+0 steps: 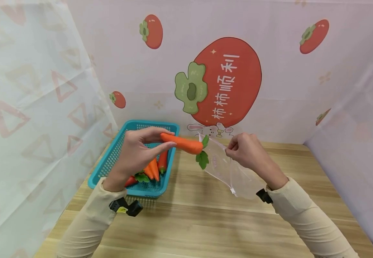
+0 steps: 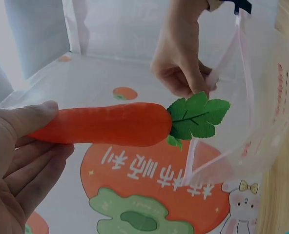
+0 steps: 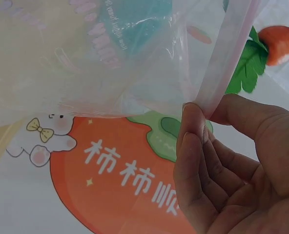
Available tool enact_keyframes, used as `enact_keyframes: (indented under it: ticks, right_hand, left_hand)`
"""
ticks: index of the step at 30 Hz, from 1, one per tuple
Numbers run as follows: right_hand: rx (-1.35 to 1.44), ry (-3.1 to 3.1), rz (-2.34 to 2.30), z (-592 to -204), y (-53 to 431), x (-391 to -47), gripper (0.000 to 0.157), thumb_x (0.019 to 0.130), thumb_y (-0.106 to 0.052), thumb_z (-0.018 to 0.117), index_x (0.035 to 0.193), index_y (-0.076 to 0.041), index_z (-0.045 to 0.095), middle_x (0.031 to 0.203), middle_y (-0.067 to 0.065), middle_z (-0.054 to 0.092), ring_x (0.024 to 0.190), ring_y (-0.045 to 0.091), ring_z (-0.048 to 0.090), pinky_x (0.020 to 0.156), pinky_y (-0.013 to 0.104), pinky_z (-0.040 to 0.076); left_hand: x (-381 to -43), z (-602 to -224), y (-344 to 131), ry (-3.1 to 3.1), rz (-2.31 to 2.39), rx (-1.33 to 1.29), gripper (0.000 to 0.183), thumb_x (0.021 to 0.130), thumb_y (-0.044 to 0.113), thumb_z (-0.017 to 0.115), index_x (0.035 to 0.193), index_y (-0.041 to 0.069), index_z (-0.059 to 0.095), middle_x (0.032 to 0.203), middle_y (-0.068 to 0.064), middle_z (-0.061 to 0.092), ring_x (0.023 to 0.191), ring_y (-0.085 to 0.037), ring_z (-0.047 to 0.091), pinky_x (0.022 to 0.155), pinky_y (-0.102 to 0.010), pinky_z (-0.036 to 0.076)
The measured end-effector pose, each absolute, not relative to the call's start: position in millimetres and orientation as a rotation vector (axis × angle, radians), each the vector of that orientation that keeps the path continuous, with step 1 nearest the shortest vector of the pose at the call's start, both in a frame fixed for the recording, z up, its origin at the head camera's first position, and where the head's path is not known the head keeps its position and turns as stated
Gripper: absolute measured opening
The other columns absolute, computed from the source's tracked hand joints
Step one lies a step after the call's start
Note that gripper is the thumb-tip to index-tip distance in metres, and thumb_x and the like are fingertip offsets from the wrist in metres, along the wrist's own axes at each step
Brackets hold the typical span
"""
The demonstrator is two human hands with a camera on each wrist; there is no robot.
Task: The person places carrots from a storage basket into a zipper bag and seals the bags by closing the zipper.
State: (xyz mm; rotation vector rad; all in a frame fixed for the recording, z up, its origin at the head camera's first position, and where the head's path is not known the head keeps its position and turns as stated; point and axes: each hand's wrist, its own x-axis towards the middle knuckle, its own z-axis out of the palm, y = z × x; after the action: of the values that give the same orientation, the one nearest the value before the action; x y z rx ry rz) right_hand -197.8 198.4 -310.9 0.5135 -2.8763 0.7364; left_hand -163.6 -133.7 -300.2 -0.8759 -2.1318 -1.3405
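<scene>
Between its thumb and fingers my left hand [image 1: 138,152] pinches an orange toy carrot [image 1: 184,144] by the pointed end. The carrot lies nearly level, its green leaves [image 2: 196,116] toward the bag. A clear zip bag [image 1: 226,168] with printed letters and a white slider hangs from my right hand [image 1: 249,150], which pinches the rim. In the left wrist view the bag's mouth stands apart, and the leaves are right by it; whether they pass inside I cannot tell. The right wrist view shows the pinched pink-white edge [image 3: 227,58] up close.
A teal basket [image 1: 92,177] stands at the left on the wooden table [image 1: 192,229], with orange carrots [image 1: 154,169] and a red chili pepper [image 1: 163,162] in it. White printed sheets [image 1: 283,89] wall in the back and both sides.
</scene>
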Motion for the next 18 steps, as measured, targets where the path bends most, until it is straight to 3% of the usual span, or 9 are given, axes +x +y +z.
enact_keyframes:
  ticks: [9, 18]
  right_hand:
    - [0.514, -2.876, 0.732, -308.5, 194.6, -199.2, 0.015, 0.091, -0.01, 0.073, 0.078, -0.007, 0.079, 0.07, 0.003, 0.075, 0.059, 0.012, 0.065, 0.058, 0.031, 0.054]
    - [0.488, -2.891, 0.725, -306.0, 192.7, -199.7, 0.015, 0.091, -0.011, 0.074, 0.077, -0.007, 0.078, 0.069, 0.002, 0.075, 0.059, 0.012, 0.065, 0.057, 0.029, 0.053]
  left_hand:
    - [-169.0, -312.6, -105.9, -2.15, -1.406, -0.853, 0.026, 0.088, 0.013, 0.087, 0.112, 0.009, 0.08, 0.101, -0.005, 0.082, 0.085, -0.011, 0.078, 0.076, -0.026, 0.064]
    - [-177.9, -330.0, -89.2, -2.17, -1.478, -0.804, 0.026, 0.088, 0.015, 0.087, 0.112, 0.006, 0.08, 0.101, -0.009, 0.081, 0.088, -0.017, 0.08, 0.081, -0.028, 0.066]
